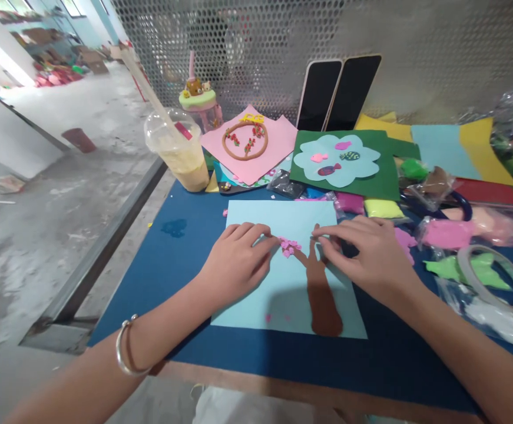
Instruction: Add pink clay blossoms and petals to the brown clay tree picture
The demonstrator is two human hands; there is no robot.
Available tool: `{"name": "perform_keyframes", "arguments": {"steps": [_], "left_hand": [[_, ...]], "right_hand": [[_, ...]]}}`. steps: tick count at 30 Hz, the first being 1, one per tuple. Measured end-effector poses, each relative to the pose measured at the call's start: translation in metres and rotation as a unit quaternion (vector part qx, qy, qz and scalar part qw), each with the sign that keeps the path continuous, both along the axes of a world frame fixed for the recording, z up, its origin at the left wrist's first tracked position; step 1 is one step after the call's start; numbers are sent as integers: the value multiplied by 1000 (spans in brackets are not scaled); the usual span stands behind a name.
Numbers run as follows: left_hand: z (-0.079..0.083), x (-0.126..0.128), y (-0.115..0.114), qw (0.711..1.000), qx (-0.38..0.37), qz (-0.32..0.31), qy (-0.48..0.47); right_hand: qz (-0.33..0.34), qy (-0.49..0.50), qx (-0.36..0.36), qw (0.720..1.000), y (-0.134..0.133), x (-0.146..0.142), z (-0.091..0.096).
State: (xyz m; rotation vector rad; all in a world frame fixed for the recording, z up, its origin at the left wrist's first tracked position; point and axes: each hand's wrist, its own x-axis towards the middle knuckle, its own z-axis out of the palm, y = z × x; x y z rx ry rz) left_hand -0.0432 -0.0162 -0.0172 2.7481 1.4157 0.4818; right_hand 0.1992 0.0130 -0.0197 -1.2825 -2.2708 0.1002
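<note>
A light blue sheet of paper (251, 300) lies on the blue table, bearing a brown clay tree (322, 294) with a trunk and thin branches. Pink clay blossoms (288, 246) cluster at the tip of its left branch. My left hand (238, 262) rests on the sheet's left side, thumb and forefinger closed together at the blossoms' left edge; anything between them is too small to make out. At the upper branch, my right hand (368, 253) has thumb and forefinger in a pinch, their contents unclear. Two faint pink spots mark the sheet's lower part.
Behind the sheet stand a drink cup with a straw (181, 153), a pink card (278, 138), a green card with fish (389, 171) and two dark phone-like panels (353, 91). Clay packets (446, 234) and a tape roll (466, 265) lie right. A perforated metal panel (256, 53) rises behind.
</note>
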Motion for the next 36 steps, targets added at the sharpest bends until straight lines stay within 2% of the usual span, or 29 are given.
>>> {"name": "perform_keyframes", "arguments": {"steps": [7,12,18,22,25,31,36], "left_hand": [[0,-1,0,1000,-1,9,-3],[-1,-1,1,1000,-4,17,-10],[1,-2,23,1000,13,-9,-7],[12,2,46,996,-46,-74,2],[20,5,57,992,-87,-91,14],[31,8,66,984,-123,-123,38],[30,9,68,982,-142,-115,44]], "right_hand": [[-71,-12,39,997,14,33,18],[-114,-57,22,992,22,56,16],[-121,-67,16,990,23,55,10],[-127,-78,16,989,25,59,10],[-134,-102,23,986,29,66,10],[-131,-111,30,985,33,70,7],[-130,-113,31,984,33,69,7]]}}
